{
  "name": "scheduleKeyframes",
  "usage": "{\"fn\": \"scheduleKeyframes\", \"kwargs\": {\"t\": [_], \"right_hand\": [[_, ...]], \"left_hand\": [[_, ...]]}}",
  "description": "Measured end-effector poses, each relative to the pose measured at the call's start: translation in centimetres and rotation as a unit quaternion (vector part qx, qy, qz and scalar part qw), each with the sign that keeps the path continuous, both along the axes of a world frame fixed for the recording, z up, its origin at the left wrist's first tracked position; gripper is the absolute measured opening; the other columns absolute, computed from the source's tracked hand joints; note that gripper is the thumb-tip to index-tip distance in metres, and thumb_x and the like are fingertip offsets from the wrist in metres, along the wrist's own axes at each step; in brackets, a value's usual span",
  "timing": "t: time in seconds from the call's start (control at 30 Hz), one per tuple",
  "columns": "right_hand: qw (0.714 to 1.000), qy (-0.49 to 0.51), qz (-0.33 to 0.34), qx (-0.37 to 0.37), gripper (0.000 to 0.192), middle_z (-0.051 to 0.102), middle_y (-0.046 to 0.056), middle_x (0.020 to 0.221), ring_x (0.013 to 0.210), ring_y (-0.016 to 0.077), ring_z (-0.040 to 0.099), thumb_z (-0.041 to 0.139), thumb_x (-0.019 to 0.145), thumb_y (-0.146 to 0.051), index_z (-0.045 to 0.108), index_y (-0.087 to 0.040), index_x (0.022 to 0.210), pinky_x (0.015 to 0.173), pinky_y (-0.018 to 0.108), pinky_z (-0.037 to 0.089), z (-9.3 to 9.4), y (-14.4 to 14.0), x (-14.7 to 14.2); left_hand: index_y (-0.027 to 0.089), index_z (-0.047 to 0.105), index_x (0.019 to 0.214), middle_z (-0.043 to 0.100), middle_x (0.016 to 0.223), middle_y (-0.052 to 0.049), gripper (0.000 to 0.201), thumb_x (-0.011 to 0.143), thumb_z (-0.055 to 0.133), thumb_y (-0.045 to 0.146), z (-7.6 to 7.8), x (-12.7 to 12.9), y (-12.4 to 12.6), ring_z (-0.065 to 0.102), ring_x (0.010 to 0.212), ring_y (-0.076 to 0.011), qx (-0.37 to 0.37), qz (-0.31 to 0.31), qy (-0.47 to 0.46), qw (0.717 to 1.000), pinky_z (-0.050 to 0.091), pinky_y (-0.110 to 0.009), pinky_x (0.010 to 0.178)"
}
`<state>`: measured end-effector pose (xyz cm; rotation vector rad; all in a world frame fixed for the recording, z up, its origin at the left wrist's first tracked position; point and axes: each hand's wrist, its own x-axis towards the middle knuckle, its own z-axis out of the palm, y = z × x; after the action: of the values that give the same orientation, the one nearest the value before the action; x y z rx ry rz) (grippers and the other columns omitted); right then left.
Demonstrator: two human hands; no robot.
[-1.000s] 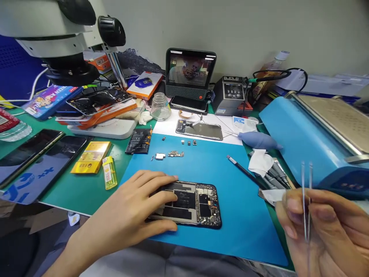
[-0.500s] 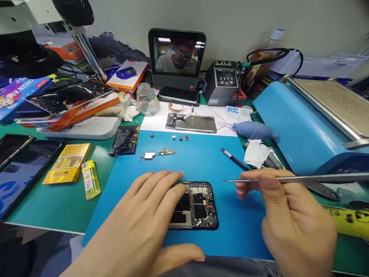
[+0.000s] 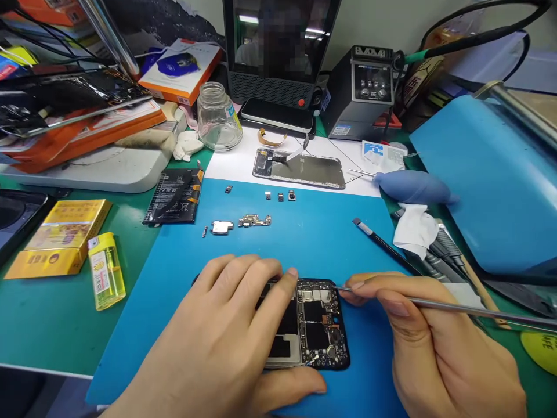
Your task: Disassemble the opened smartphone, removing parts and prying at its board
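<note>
An opened phone [image 3: 315, 316] lies on the blue mat, its circuit board and shielded chips bare at the right end. Spread across its left part, my left hand [image 3: 228, 325] steadies it, fingertips along the far edge and thumb by the near edge; the palm hides that portion. My right hand [image 3: 444, 342] pinches a slim metal pry tool [image 3: 461, 307], whose tip meets the phone's upper right corner. Beyond the phone rest a small charging-port board [image 3: 255, 220], a metal shield piece [image 3: 221, 227] and several tiny camera modules [image 3: 292, 196].
A black battery [image 3: 174, 197], a yellow lighter [image 3: 107, 273] and a cigarette pack [image 3: 61, 238] sit left. Behind are a detached screen [image 3: 308, 170] and a glass jar [image 3: 219, 119]. A brush [image 3: 383, 244], blue air blower [image 3: 415, 188] and blue machine [image 3: 491, 191] flank the right.
My right hand has brought the pry tool's tip left and slightly down, onto the phone's corner. The view has tilted down and closer. My left hand stays over the phone.
</note>
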<state>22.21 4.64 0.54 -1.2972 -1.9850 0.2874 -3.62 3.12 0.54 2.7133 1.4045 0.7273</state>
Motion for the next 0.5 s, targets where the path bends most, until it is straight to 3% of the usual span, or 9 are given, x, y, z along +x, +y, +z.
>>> {"fn": "scheduleKeyframes", "kwargs": {"t": [0.23, 0.5], "right_hand": [[0.997, -0.065, 0.035, 0.015, 0.022, 0.082, 0.001, 0.113, 0.098, 0.0193, 0.082, 0.052, 0.122, -0.019, 0.071, -0.03, 0.125, 0.094, 0.029, 0.068, 0.4, -0.1, 0.2], [0.993, -0.056, 0.099, -0.024, 0.02, 0.082, -0.001, 0.107, 0.092, 0.0176, 0.083, 0.057, 0.123, -0.029, 0.075, -0.03, 0.116, 0.081, 0.023, 0.067, 1.6, 1.3, 0.3]], "left_hand": [[0.012, 0.073, 0.142, 0.081, 0.13, -0.009, 0.069, 0.12, 0.048, 0.074, -0.4, 0.2, -0.1, 0.065, 0.119, -0.0291, 0.002, 0.006, -0.006, 1.0, 0.048, -0.048, 0.102], [0.011, 0.074, 0.141, 0.081, 0.13, -0.01, 0.073, 0.112, 0.067, 0.077, -0.3, 0.1, 0.0, 0.066, 0.117, -0.0304, -0.002, 0.006, -0.023, 1.0, 0.048, -0.05, 0.101]]}}
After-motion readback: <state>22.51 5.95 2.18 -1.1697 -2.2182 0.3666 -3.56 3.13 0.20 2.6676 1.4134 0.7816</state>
